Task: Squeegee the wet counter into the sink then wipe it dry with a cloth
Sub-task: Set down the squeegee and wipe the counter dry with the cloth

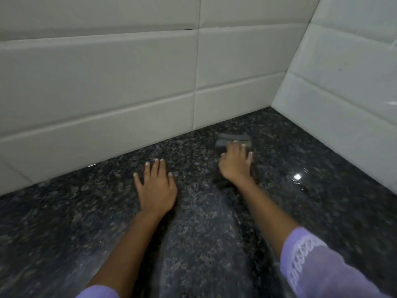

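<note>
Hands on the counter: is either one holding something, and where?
The right hand presses on a blurry grey pad or cloth, covering its near part. The left hand lies flat, empty.

Looks to me like home kitchen or similar wet room. Dark speckled stone counter [64, 222] fills my view, glossy, with light glinting off wet patch [297, 177] at right. Pale rectangular wall tiles [96, 82] rise straight from counter's back edge and turn corner at right. I see no appliance to settle it further.
</note>
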